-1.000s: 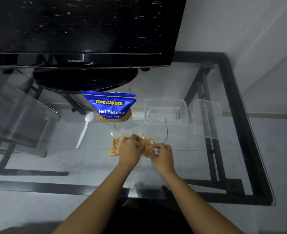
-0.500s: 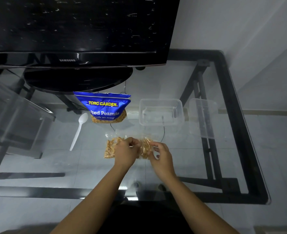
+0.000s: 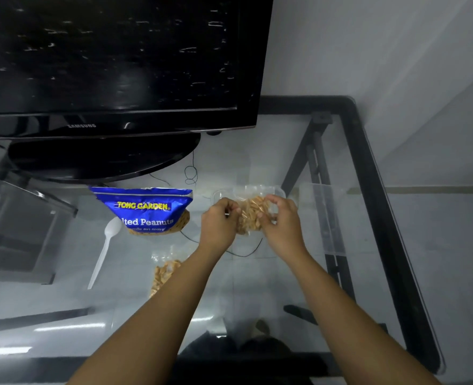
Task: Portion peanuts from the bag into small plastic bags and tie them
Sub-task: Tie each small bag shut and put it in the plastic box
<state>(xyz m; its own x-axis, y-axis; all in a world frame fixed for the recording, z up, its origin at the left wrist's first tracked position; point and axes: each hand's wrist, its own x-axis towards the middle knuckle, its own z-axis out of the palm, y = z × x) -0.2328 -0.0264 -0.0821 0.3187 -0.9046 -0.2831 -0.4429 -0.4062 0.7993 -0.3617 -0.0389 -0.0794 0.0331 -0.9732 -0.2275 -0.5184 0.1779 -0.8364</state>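
A small clear plastic bag of peanuts is held up between both hands, over the clear plastic container that sits on the glass table. The right hand curls its fingers around the bag's right side and top, gripping it. The left hand is curled at the bag's left edge, its fingertips pinching the plastic there. A second small bag of peanuts lies on the glass nearer the person, partly hidden under the left forearm. To the left of the hands stands the blue Tong Garden salted peanuts bag, and a white plastic spoon lies just beside it. A clear lid rests to the right of the container. A black Samsung television stands at the back of the table.
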